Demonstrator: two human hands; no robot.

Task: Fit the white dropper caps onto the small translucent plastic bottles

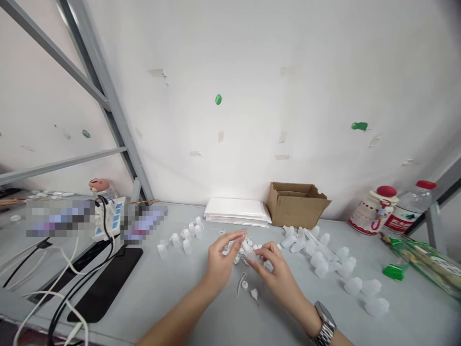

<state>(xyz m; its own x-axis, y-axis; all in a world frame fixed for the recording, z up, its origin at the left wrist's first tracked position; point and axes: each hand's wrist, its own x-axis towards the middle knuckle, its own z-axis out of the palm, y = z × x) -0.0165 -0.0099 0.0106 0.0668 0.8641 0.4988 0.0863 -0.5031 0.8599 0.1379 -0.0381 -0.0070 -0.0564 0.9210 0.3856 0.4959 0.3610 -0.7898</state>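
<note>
A small translucent plastic bottle [248,250] is held tilted between my two hands above the grey table. My left hand [220,257] pinches its top end, where a white cap seems to sit, partly covered by the fingertips. Lower down, my right hand [275,271] grips the bottle's body between thumb and fingers. Behind and beneath the hands lies a pile of small white caps, partly hidden. Closer to me are a white cap with a cord [245,285] and another white cap [254,294]. Capped bottles [186,235] stand in a group on the left; several bottles without caps [320,259] lie on the right.
Against the wall are a white stack of flat packets [237,211] and an open cardboard box [297,206]. A decorated jar [372,211], a water bottle [410,206] and a green snack bag [428,262] sit at right. Left are a power strip [108,218], cables and a black slab [108,283].
</note>
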